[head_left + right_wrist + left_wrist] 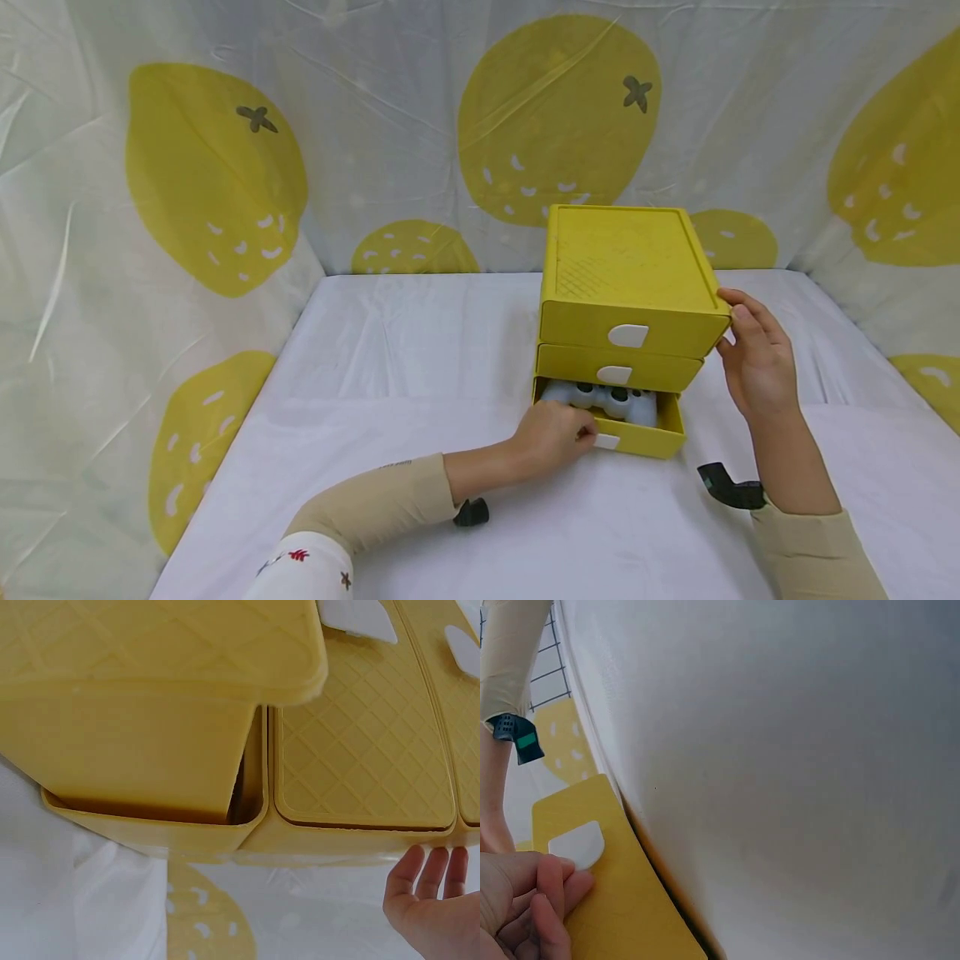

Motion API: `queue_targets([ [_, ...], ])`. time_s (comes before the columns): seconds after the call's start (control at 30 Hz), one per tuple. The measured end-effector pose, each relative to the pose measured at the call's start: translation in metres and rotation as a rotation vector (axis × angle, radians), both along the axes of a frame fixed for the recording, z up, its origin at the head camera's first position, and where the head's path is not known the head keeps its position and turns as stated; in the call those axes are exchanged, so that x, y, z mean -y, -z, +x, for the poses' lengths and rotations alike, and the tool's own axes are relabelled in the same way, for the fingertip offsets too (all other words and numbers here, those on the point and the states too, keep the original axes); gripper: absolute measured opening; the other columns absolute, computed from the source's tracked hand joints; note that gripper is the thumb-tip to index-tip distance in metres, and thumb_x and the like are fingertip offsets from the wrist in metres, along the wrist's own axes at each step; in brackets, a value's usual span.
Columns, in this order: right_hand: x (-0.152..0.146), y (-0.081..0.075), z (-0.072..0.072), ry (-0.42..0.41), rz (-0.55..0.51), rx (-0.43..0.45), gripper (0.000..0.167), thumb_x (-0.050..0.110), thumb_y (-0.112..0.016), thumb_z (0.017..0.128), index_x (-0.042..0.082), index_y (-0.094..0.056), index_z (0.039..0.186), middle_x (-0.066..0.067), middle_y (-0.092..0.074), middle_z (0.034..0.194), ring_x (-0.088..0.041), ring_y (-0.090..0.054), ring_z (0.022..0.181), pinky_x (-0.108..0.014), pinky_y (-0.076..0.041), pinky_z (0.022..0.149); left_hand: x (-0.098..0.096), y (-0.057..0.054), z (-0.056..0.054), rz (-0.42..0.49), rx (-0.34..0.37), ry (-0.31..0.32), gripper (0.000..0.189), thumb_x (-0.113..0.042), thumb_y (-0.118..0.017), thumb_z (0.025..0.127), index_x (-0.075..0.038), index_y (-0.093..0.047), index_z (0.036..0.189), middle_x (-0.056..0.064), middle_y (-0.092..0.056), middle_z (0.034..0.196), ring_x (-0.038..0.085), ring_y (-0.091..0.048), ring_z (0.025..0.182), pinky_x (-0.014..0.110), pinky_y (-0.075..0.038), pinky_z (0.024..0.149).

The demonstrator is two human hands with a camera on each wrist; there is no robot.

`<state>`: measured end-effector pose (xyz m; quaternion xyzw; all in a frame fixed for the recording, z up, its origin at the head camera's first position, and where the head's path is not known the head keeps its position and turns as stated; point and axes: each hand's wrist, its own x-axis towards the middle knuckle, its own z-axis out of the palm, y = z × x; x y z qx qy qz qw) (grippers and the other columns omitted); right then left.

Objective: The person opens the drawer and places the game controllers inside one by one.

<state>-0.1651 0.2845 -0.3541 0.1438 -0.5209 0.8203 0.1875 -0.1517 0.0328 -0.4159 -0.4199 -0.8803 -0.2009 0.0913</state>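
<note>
A yellow three-tier drawer box stands on the white cloth, its bottom drawer pulled partly out. Inside that drawer lies a white game controller with black thumbsticks, partly hidden by the tier above. My left hand pinches the drawer's white tab handle with curled fingers. Against the box's right side, near the top front corner, my right hand rests its fingertips. Those fingers look nearly straight in the right wrist view. Both upper drawers, with white tabs, are fully in.
White cloth covers the table. Behind and beside it hang lemon-print curtains. A black wrist-camera mount juts from the right wrist, and another black piece shows by the left forearm.
</note>
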Motion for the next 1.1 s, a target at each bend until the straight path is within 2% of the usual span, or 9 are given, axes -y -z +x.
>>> queue_targets([
  [0.27, 0.000, 0.000, 0.001, 0.005, -0.003, 0.006, 0.029, 0.009, -0.046, 0.103, -0.002, -0.061, 0.126, -0.008, -0.054, 0.120, -0.021, -0.046, 0.119, -0.027, -0.042, 0.097, -0.002, 0.000, -0.005, -0.003, -0.032, -0.029, 0.006, -0.015, -0.073, 0.086, -0.017, -0.077, 0.082, -0.012, -0.069, 0.074, -0.002, -0.056, 0.062, 0.006, -0.038, 0.057],
  [0.5, 0.000, 0.000, 0.000, 0.003, -0.009, 0.000, 0.029, 0.009, -0.046, 0.103, -0.002, -0.061, 0.125, -0.008, -0.055, 0.119, -0.021, -0.047, 0.118, -0.027, -0.042, 0.097, -0.005, 0.001, -0.009, -0.004, 0.013, -0.042, 0.006, -0.014, -0.073, 0.087, -0.015, -0.078, 0.085, -0.010, -0.070, 0.076, -0.003, -0.057, 0.061, 0.005, -0.038, 0.056],
  [0.8, -0.001, 0.000, 0.000, -0.008, -0.018, -0.006, 0.029, 0.008, -0.047, 0.103, -0.003, -0.060, 0.126, -0.008, -0.055, 0.120, -0.020, -0.048, 0.118, -0.025, -0.043, 0.097, -0.008, 0.000, -0.016, -0.009, 0.026, -0.078, 0.006, -0.014, -0.072, 0.088, -0.015, -0.077, 0.084, -0.010, -0.069, 0.074, -0.002, -0.055, 0.059, 0.007, -0.040, 0.057],
  [1.1, -0.001, 0.001, -0.001, -0.017, -0.024, -0.016, 0.029, 0.008, -0.047, 0.103, -0.004, -0.060, 0.126, -0.008, -0.056, 0.119, -0.020, -0.049, 0.116, -0.025, -0.044, 0.097, -0.009, 0.000, -0.022, 0.003, 0.023, -0.079, 0.006, -0.014, -0.072, 0.088, -0.015, -0.077, 0.085, -0.010, -0.069, 0.075, -0.003, -0.055, 0.060, 0.007, -0.041, 0.058],
])
